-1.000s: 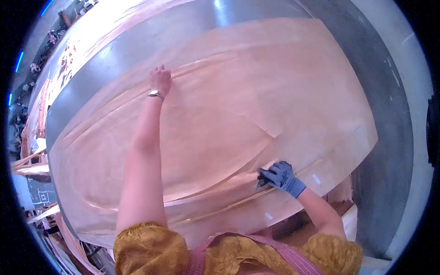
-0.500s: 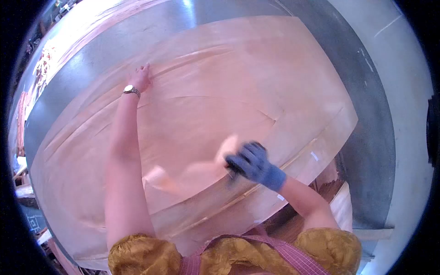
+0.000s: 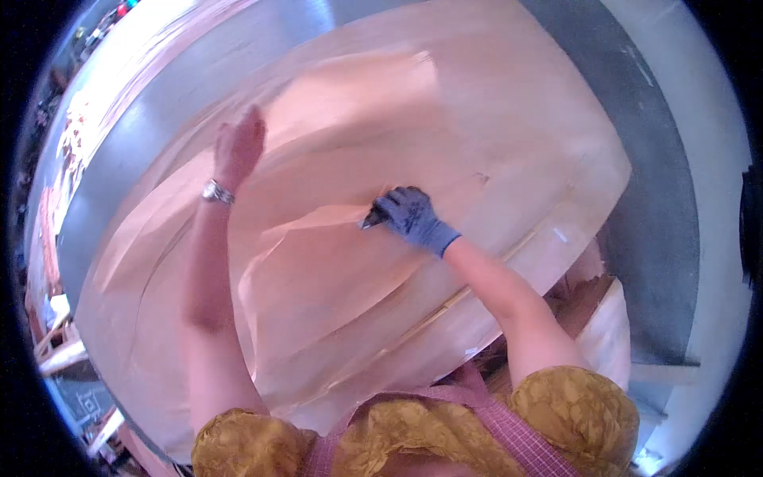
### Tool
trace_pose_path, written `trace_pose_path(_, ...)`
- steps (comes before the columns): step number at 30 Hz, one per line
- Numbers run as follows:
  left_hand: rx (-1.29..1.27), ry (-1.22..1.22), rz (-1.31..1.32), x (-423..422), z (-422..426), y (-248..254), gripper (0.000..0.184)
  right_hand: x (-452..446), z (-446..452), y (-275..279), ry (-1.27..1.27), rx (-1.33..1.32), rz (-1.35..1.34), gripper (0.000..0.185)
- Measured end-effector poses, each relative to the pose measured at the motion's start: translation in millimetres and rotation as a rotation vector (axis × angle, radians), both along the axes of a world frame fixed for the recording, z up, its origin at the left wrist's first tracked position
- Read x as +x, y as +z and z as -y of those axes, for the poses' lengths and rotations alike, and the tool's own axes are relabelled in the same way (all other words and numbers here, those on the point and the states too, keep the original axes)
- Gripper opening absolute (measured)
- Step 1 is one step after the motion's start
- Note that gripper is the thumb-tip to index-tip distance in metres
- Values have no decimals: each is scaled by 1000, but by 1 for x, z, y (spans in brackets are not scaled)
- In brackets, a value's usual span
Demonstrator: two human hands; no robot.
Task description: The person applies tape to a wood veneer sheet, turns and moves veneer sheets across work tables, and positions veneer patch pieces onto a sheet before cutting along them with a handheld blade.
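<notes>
A large, thin pinkish-tan sheet (image 3: 334, 266), like wood veneer, is spread out in front of me. It has long ripples, and raised edges show near its middle. My right hand (image 3: 409, 215), in a grey-blue glove with dark fingertips, is closed around a small dark knife (image 3: 368, 222). Its pale, pointed tip lies against the sheet beside a lifted edge. Bare and slightly blurred, my left hand (image 3: 240, 145) is over the sheet's upper left, fingers stretched out; I cannot tell whether it touches. A wristwatch (image 3: 217, 191) is on that wrist.
Under the sheet lies a dark grey surface (image 3: 648, 175), showing along the right and upper left. Pale stacked sheets (image 3: 119, 71) stand at the far left. Close to my body on the right are brown, ragged pieces (image 3: 576, 310). Assorted clutter (image 3: 67, 350) fills the lower left.
My right hand has moved up and left across the sheet with the knife. My left hand has lifted and turned, fingers extended. The sheet's ripples have shifted and a bright bulge has risen near the top.
</notes>
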State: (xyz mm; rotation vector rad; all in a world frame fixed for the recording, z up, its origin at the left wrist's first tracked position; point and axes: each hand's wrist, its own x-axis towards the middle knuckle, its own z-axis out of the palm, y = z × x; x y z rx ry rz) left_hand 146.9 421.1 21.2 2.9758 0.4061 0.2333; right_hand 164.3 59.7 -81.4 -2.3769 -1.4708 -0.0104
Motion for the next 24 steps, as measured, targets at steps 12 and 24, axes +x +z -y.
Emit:
trace_pose_path(12, 246, -221, -115, -99, 75, -30, 15, -4, 4, -17, -84, 128, 47, 42)
trace_pose_path(24, 847, 716, -280, -575, -132, 154, 26, -5, 1, 2, -40, 170, 89, 46)
